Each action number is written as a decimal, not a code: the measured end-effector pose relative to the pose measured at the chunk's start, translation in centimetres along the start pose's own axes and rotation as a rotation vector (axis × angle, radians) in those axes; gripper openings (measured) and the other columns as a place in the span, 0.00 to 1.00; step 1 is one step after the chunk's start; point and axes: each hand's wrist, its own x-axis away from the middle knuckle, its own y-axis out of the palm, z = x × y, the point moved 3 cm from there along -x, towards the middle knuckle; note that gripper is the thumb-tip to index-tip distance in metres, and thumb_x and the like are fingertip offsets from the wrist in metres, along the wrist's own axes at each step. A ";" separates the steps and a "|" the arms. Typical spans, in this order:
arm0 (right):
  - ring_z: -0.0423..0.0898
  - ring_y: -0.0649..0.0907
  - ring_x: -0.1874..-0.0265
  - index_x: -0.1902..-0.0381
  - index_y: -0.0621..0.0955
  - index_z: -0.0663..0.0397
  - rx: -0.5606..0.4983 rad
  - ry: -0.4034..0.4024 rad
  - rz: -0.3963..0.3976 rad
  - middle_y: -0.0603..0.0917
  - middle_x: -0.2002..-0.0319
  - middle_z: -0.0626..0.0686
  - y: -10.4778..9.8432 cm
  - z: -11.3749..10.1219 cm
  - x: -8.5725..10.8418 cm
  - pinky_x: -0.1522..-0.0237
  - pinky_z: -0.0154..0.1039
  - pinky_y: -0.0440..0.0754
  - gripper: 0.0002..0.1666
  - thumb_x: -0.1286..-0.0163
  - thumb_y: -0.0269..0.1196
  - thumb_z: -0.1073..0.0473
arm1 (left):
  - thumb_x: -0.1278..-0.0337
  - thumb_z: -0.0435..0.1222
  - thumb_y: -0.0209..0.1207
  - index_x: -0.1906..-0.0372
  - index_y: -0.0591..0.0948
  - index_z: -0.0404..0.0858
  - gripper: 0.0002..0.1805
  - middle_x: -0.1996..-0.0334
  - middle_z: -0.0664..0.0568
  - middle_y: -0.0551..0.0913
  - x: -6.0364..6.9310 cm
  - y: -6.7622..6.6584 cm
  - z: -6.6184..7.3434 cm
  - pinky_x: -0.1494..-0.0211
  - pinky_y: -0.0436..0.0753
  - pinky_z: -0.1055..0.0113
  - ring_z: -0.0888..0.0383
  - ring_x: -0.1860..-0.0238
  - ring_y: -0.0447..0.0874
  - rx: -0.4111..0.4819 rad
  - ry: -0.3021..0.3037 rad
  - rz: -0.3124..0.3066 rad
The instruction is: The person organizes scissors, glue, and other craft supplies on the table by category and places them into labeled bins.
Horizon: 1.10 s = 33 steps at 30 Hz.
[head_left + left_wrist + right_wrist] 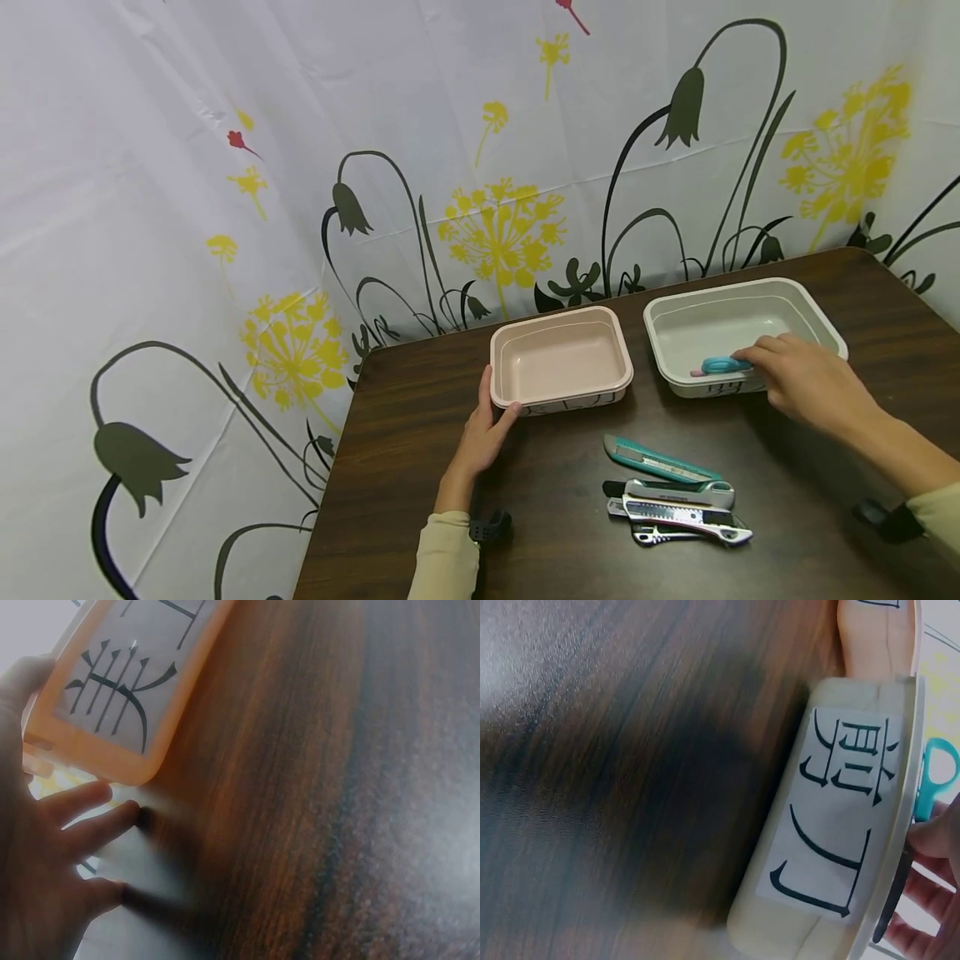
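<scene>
My right hand reaches over the near rim of the pale grey-green bin, pinching a light-blue looped handle, which looks like that of scissors. In the right wrist view the teal loop stands beside the thumb of the right hand; a dark piece lies at the rim. A small pink piece shows by the blue handle. My left hand rests at the near left corner of the pink bin, fingers spread, as the left wrist view shows too.
In front of the bins lie a teal cutter knife, a grey and black one, a silver one and another partly beneath. Both bins carry black writing on the near side. A flowered curtain hangs behind the dark wooden table.
</scene>
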 end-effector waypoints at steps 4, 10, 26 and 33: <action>0.49 0.81 0.66 0.52 0.84 0.55 -0.036 -0.017 -0.032 0.82 0.63 0.50 0.5 0.3 -0.1 0.68 0.50 0.76 0.26 0.51 0.60 0.73 | 0.33 0.55 0.55 0.21 0.41 0.57 0.46 0.26 0.48 0.59 0.3 -0.1 0.0 0.34 0.64 0.42 0.48 0.31 0.65 0.006 -0.008 -0.002; 0.47 0.80 0.67 0.51 0.84 0.57 -0.078 0.000 -0.088 0.83 0.61 0.51 1.1 1.0 0.1 0.65 0.50 0.76 0.26 0.50 0.57 0.74 | 0.33 0.55 0.55 0.21 0.42 0.54 0.46 0.26 0.48 0.59 0.1 0.0 -0.3 0.34 0.64 0.43 0.48 0.31 0.65 0.003 -0.004 -0.009; 0.57 0.82 0.57 0.50 0.84 0.58 -0.100 0.113 -0.176 0.85 0.55 0.60 1.5 1.5 0.7 0.56 0.59 0.76 0.20 0.40 0.58 0.71 | 0.32 0.55 0.55 0.20 0.42 0.53 0.46 0.26 0.48 0.59 0.3 0.0 0.0 0.34 0.64 0.42 0.48 0.31 0.64 -0.003 -0.012 -0.006; 0.60 0.82 0.55 0.51 0.84 0.57 -0.104 0.119 -0.153 0.85 0.55 0.61 1.3 1.3 0.9 0.55 0.61 0.75 0.18 0.39 0.58 0.70 | 0.33 0.56 0.54 0.21 0.41 0.55 0.46 0.26 0.47 0.60 0.3 0.0 -0.1 0.34 0.64 0.41 0.47 0.31 0.65 -0.010 -0.018 -0.003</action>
